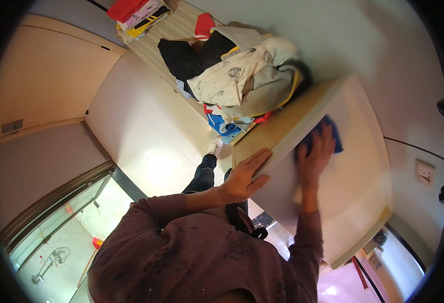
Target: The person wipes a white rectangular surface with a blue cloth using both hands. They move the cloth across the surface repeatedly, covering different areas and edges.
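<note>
My right hand point(316, 151) lies fingers spread over a dark blue cloth point(332, 130), pressing it on the broad pale surface of a cabinet point(350, 178). Hand and cloth are slightly blurred. My left hand point(246, 176) holds the near-left edge of the same cabinet, its thumb apart from the fingers. Below that edge, the cabinet's side point(282, 121) is wood-coloured. Beyond it, a loose heap of clothes point(241, 75), grey, cream and black with yellow trim, rests on a striped ledge point(150, 47).
A folded stack of clothes point(140, 17) sits at the ledge's far end. A wooden door point(51, 75) is at the left, and a glass-walled shower point(66, 235) at the lower left. A wall socket point(424, 172) is at the right. Pale floor tiles point(150, 125) lie beside my leg.
</note>
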`<state>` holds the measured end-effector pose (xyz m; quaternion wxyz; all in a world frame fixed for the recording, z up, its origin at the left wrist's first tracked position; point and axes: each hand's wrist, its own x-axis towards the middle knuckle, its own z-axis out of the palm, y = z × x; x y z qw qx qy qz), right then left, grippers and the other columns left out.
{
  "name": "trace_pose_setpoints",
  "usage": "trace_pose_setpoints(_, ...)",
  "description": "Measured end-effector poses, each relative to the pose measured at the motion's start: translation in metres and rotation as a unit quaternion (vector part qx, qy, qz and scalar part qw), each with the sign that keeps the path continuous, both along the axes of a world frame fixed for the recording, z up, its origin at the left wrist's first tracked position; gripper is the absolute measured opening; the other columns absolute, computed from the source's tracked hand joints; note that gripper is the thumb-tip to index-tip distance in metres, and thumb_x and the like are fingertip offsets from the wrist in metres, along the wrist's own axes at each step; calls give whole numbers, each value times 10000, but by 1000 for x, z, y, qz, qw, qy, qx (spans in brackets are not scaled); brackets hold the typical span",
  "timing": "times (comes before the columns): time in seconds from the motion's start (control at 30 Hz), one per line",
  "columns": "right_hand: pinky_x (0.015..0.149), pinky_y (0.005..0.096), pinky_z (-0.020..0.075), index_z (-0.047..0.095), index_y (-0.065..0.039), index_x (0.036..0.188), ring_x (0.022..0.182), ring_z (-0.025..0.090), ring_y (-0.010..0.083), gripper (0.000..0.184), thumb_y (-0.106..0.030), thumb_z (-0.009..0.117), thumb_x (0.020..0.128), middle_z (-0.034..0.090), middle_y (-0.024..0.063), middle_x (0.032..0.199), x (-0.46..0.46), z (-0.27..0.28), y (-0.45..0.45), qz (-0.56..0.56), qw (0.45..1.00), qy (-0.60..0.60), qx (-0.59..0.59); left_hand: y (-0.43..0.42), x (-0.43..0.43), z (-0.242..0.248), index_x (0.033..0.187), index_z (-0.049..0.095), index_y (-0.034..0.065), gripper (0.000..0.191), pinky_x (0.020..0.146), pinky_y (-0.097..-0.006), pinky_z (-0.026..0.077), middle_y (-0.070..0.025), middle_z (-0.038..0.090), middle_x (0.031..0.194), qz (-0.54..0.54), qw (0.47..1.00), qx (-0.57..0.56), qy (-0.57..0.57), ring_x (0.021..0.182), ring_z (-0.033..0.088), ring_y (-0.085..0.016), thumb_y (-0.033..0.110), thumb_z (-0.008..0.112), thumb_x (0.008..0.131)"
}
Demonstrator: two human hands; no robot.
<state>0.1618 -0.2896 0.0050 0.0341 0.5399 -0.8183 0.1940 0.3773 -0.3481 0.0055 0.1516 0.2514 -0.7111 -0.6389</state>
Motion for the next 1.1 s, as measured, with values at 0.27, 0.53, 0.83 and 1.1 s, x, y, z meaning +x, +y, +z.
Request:
trace_pose_setpoints(0.27, 979, 415, 366, 565, -17, 1152, 1173, 468, 359, 361, -162, 590, 822, 502, 187, 1281, -121, -16, 72, -177, 976, 115, -59, 0, -2, 0, 1363, 330, -22, 567, 1064, -366, 265, -229, 352, 1395, 2, 1000, 1, -8, 1303, 339, -341, 239, 532, 902)
trace_pose_setpoints(0.53, 994, 463, 360, 516, 73, 1164, 1158, 463, 411, 425, -280, 478, 931, 490, 265, 1250, -65, -20, 240, -340, 932, 125, -1, 1, -1, -2, 1355, 333, -41, 562, 1061, -368, 269, -238, 369, 1381, 10, 1000, -5, 12, 1290, 357, -353, 211, 537, 896)
trace_pose_setpoints(0.83, 1054, 586, 177, 539, -40, 1157, 1315, 290, 436, 445, -143, 581, 726, 364, 226, 1399, 73, 2, 133, -117, 992, -24, 36, 0, -2, 1, 1334, 362, -51, 573, 1039, -383, 311, -252, 380, 1367, 24, 1000, -10, 11, 1254, 395, -391, 199, 568, 861)
trace_pose_setpoints(1.1, 1060, 527, 225, 572, -51, 1070, 1310, 337, 341, 378, -161, 630, 712, 425, 157, 1359, -24, -1, -14, -11, 1000, -6, -25, -3, -3, 11, 1356, 342, -35, 609, 1059, -368, 285, -235, 349, 1400, 0, 999, 21, -49, 1297, 357, -355, 147, 578, 824)
